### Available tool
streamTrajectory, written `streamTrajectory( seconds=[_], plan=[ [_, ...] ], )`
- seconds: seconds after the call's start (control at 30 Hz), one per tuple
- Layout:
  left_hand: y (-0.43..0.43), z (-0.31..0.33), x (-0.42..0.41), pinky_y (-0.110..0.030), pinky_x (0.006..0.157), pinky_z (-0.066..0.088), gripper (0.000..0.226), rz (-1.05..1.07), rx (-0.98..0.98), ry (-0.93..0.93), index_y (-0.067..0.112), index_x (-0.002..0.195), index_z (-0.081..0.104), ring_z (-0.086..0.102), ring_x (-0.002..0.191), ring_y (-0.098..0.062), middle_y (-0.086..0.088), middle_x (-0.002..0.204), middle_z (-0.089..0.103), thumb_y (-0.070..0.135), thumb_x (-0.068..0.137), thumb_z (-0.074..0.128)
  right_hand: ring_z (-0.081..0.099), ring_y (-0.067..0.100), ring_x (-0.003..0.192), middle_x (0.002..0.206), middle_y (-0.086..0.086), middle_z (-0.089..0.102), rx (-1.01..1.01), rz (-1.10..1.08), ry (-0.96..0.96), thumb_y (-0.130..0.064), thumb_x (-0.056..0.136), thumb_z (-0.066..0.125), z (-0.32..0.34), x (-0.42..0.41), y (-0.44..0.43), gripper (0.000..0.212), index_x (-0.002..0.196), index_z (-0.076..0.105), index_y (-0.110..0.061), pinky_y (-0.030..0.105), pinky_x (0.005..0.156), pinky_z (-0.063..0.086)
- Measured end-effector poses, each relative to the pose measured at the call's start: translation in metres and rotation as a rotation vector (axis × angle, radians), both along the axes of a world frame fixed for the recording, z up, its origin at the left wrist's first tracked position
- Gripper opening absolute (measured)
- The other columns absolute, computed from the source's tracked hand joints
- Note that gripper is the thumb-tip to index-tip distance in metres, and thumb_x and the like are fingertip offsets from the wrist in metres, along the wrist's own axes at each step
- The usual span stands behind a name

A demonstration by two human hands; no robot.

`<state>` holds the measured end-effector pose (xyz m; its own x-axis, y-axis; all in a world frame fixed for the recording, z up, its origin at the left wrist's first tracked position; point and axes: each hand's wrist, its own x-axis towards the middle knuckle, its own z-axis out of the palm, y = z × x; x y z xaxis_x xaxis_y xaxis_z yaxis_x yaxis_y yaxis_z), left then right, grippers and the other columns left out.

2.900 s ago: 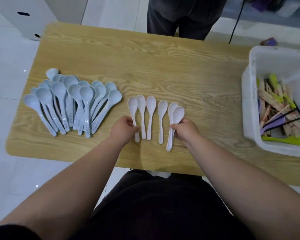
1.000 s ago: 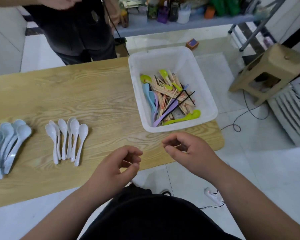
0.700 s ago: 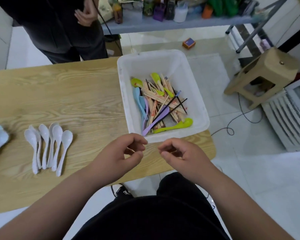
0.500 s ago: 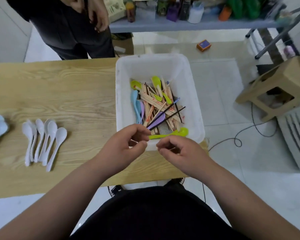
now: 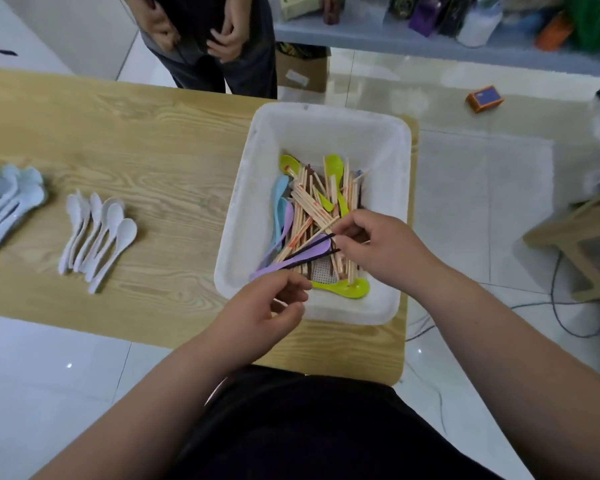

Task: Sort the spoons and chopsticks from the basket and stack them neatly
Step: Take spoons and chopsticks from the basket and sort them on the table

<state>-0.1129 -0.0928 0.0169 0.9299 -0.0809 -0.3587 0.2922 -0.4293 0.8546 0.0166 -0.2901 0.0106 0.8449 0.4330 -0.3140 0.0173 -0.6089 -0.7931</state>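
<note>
Right hand [image 5: 374, 247] pinches black chopsticks [image 5: 312, 249] in the basket [image 5: 326, 117] — left hand [image 5: 267, 306] loosely curled, empty — lift both sticks together, level

Glossy white tile floor [image 5: 465, 209]; grey shelf [image 5: 413, 39] behind; wooden stool [image 5: 582, 233] right; cables [image 5: 555, 306] trailing.

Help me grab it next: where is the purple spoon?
In the head view, the purple spoon lies inside the basket, near its front left, under black chopsticks, between both hands.
</note>
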Motion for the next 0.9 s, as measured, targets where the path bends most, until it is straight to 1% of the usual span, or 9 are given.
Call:
streamTrajectory(
  seconds=[0.1, 0.17, 0.27, 0.37, 0.47, 0.53, 0.63, 0.77, 0.9],
  plan=[
    [0.013, 0.001, 0.033, -0.016, 0.080, 0.050, 0.027, -0.026, 0.028, 0.002, 0.027, 0.109, 0.065, 0.063, 0.095, -0.004, 0.010, 0.100, 0.067, 0.007, 0.092, 0.063, 0.064, 0.006, 0.089, 0.097, -0.012, 0.067, -0.086, -0.041, -0.030, -0.022, 0.092, 0.064, -0.017, 0.019, 0.011, 0.013, 0.104, 0.068, -0.025, 0.024, 0.079, 0.052],
    [0.024, -0.003, 0.063, -0.020, 0.082, 0.052, 0.025, -0.043, 0.049, -0.011, 0.024, 0.112, 0.064, 0.064, 0.094, -0.005, 0.008, 0.101, 0.067, 0.008, 0.093, 0.063, 0.064, 0.013, 0.094, 0.103, -0.006, 0.066, -0.173, -0.047, -0.069, -0.023, 0.091, 0.064, -0.028, 0.033, 0.020, 0.018, 0.109, 0.066, -0.024, 0.030, 0.082, 0.052],
    [0.038, -0.020, 0.120, -0.028, 0.085, 0.052, 0.027, -0.118, 0.191, -0.102, 0.017, 0.118, 0.062, 0.064, 0.095, -0.011, 0.002, 0.103, 0.066, 0.010, 0.092, 0.061, 0.060, 0.028, 0.101, 0.114, 0.008, 0.059, -0.375, -0.005, -0.129, -0.024, 0.092, 0.061, -0.040, 0.054, 0.038, 0.036, 0.127, 0.056, -0.019, 0.034, 0.081, 0.048],
    [0.049, -0.049, 0.183, -0.035, 0.094, 0.048, 0.042, -0.236, 0.457, -0.186, 0.014, 0.134, 0.054, 0.059, 0.111, -0.022, -0.009, 0.121, 0.061, 0.012, 0.092, 0.058, 0.058, 0.039, 0.108, 0.124, 0.016, 0.052, -0.643, 0.078, -0.130, -0.021, 0.092, 0.058, -0.050, 0.069, 0.055, 0.050, 0.139, 0.042, -0.016, 0.039, 0.078, 0.043],
    [0.052, -0.069, 0.237, -0.048, 0.094, 0.047, 0.053, -0.476, 0.875, -0.216, 0.007, 0.141, 0.043, 0.053, 0.117, -0.039, -0.020, 0.131, 0.052, 0.007, 0.091, 0.058, 0.057, 0.041, 0.109, 0.125, 0.018, 0.050, -0.792, 0.119, -0.107, -0.014, 0.093, 0.053, -0.061, 0.078, 0.063, 0.041, 0.132, 0.044, -0.010, 0.040, 0.075, 0.039],
    [0.049, -0.073, 0.259, -0.048, 0.086, 0.048, 0.052, -0.605, 1.071, -0.212, 0.005, 0.139, 0.041, 0.053, 0.114, -0.039, -0.020, 0.127, 0.052, 0.004, 0.089, 0.057, 0.057, 0.041, 0.109, 0.123, 0.019, 0.051, -0.800, 0.092, -0.092, -0.008, 0.093, 0.049, -0.068, 0.082, 0.065, 0.033, 0.126, 0.048, -0.006, 0.041, 0.077, 0.042],
    [0.041, -0.078, 0.278, -0.047, 0.085, 0.047, 0.040, -0.713, 1.203, -0.161, 0.006, 0.134, 0.046, 0.053, 0.116, -0.037, -0.018, 0.128, 0.050, 0.009, 0.094, 0.053, 0.059, 0.041, 0.108, 0.124, 0.022, 0.051, -0.755, 0.038, -0.071, -0.004, 0.094, 0.048, -0.075, 0.086, 0.069, 0.031, 0.125, 0.049, -0.002, 0.039, 0.077, 0.044],
    [0.038, -0.087, 0.290, -0.045, 0.080, 0.046, 0.036, -0.750, 1.269, -0.166, 0.009, 0.131, 0.052, 0.052, 0.117, -0.035, -0.015, 0.127, 0.050, 0.010, 0.095, 0.053, 0.061, 0.039, 0.100, 0.119, 0.024, 0.055, -0.681, -0.024, -0.041, -0.004, 0.095, 0.051, -0.082, 0.089, 0.067, 0.026, 0.122, 0.049, -0.002, 0.033, 0.066, 0.034],
    [0.042, -0.087, 0.292, -0.045, 0.088, 0.049, 0.033, -0.753, 1.262, -0.190, 0.010, 0.129, 0.055, 0.052, 0.117, -0.033, -0.015, 0.126, 0.054, 0.011, 0.096, 0.053, 0.060, 0.033, 0.089, 0.110, 0.019, 0.062, -0.588, -0.077, -0.023, -0.002, 0.092, 0.057, -0.081, 0.084, 0.063, 0.039, 0.129, 0.046, -0.006, 0.036, 0.063, 0.045]
  ],
)
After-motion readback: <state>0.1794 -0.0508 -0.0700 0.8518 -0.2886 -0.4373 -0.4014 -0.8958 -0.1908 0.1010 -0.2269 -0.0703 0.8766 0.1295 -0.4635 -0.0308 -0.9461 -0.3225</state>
